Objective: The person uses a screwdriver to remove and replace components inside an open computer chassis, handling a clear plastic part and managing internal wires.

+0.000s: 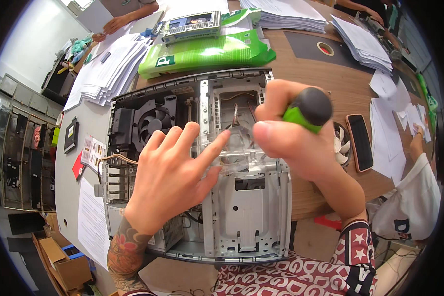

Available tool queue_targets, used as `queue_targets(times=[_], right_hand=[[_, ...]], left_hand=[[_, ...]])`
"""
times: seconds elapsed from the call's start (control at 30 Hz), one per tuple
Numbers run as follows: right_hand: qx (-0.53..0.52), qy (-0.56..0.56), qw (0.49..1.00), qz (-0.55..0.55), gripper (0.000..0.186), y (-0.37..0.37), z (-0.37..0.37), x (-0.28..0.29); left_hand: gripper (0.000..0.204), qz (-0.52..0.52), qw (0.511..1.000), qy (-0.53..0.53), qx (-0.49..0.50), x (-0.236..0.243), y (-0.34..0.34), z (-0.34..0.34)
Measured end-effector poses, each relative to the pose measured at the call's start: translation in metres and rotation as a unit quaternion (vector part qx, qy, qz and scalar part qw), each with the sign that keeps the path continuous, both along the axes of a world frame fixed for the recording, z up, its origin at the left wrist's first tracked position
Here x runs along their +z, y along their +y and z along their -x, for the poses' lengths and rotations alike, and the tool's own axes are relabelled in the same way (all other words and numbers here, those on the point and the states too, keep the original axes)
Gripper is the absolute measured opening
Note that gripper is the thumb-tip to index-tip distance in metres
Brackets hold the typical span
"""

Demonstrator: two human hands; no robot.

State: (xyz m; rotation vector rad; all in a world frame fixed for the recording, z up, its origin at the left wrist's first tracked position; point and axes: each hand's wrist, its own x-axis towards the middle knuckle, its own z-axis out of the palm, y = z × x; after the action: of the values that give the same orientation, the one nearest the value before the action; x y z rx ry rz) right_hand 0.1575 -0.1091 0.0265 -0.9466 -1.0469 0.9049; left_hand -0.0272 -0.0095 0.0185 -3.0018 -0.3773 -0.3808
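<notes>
The left hand (175, 167) is lying palm-down at the centre-left of the frame, its forearm extending from the lower left; its fingers are standing spread, index and thumb apart over a clear plastic piece (242, 160) at the centre. The right hand (301, 148), right of centre, is wrapping its fingers around a screwdriver (308, 109), the black handle end facing up. Beneath both, the computer case (246, 212) is filling mid-frame.

Maroon clothing (301, 274), white letter print; right sleeve (356, 246), white stars; left forearm (127, 254) tattooed.
</notes>
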Motion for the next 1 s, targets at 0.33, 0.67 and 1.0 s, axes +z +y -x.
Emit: queue_targets(times=[0.33,0.67,1.0], right_hand=[[-0.034,-0.145,0.987,-0.059,0.018,0.006,0.015,-0.007],[-0.060,-0.072,0.995,0.016,0.020,0.000,0.017,-0.019],[-0.066,-0.046,0.997,0.020,0.019,-0.003,0.013,-0.017]], left_hand=[[0.050,0.010,1.000,-0.006,-0.012,-0.003,0.010,0.012],[0.054,-0.007,1.000,-0.028,-0.007,-0.011,0.008,0.015],[0.052,-0.004,0.999,-0.032,-0.005,-0.009,0.005,0.010]])
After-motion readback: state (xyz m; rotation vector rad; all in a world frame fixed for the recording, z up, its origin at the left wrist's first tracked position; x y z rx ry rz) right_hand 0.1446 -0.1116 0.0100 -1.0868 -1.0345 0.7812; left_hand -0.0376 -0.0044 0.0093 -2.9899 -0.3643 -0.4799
